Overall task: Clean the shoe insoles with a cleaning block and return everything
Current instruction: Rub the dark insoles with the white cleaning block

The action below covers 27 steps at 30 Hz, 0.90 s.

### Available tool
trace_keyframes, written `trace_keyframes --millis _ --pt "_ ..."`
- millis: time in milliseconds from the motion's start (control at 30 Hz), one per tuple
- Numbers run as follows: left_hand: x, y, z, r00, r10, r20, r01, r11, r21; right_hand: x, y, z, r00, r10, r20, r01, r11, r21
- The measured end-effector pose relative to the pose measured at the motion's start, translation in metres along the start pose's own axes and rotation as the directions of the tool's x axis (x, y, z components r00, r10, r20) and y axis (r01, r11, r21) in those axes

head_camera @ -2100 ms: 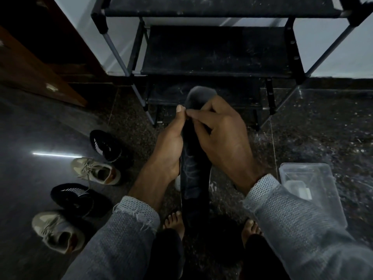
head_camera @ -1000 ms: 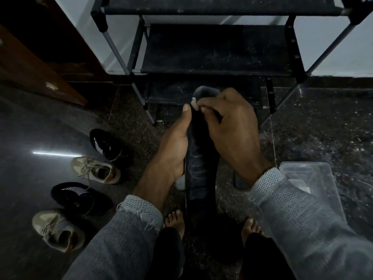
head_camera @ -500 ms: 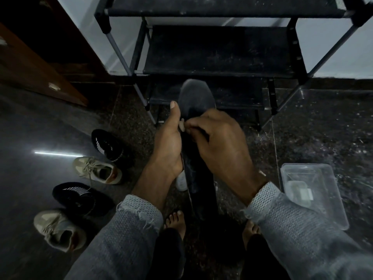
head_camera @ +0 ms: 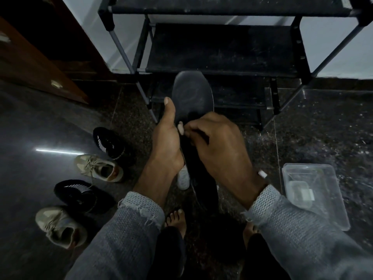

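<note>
A long dark insole (head_camera: 191,93) stands upright in front of me, its rounded toe end up and its lower end near my bare feet. My left hand (head_camera: 167,140) grips its left edge, thumb along the edge pointing up. My right hand (head_camera: 218,146) pinches a small pale cleaning block (head_camera: 180,126) in its fingertips and presses it against the middle of the insole. Much of the insole's middle is hidden behind both hands.
A black shoe rack (head_camera: 222,49) stands straight ahead. Two black shoes (head_camera: 109,143) and two beige sneakers (head_camera: 99,167) lie on the dark floor at left. A clear plastic box (head_camera: 314,190) sits at right. A small white object (head_camera: 183,177) lies behind the insole. A wooden door (head_camera: 30,57) is far left.
My right hand has slid the block down from the insole's top end toward its middle, uncovering the toe end. The left hand keeps its hold on the edge.
</note>
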<state>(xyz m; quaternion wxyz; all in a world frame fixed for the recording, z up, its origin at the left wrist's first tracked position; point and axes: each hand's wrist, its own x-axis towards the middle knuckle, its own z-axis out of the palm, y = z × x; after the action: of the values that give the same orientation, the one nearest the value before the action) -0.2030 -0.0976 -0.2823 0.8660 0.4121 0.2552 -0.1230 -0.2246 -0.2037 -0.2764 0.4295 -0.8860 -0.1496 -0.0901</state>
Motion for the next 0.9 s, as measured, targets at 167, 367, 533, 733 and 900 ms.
trace_keyframes --millis 167,367,533,733,900 --pt "0.006 -0.006 0.004 0.993 0.101 -0.060 -0.099 0.995 0.030 0.009 0.018 -0.009 0.990 0.103 -0.096 -0.113 0.988 -0.102" --pt "0.002 -0.001 -0.001 0.999 0.036 -0.037 -0.036 0.999 0.012 -0.004 -0.008 0.001 0.999 0.027 0.025 -0.027 0.999 0.022" --pt "0.001 0.000 0.003 1.000 0.012 0.008 -0.011 0.997 -0.072 0.003 0.008 -0.003 0.997 0.070 -0.039 -0.073 0.994 -0.076" --pt "-0.002 -0.001 0.004 1.000 0.014 -0.012 -0.015 0.999 -0.047 0.001 0.005 0.001 0.994 0.107 -0.026 -0.107 0.994 0.015" --pt "-0.004 -0.001 0.006 1.000 0.016 -0.014 -0.017 0.999 -0.031 0.001 0.000 0.002 0.996 0.088 -0.012 -0.087 0.996 0.030"
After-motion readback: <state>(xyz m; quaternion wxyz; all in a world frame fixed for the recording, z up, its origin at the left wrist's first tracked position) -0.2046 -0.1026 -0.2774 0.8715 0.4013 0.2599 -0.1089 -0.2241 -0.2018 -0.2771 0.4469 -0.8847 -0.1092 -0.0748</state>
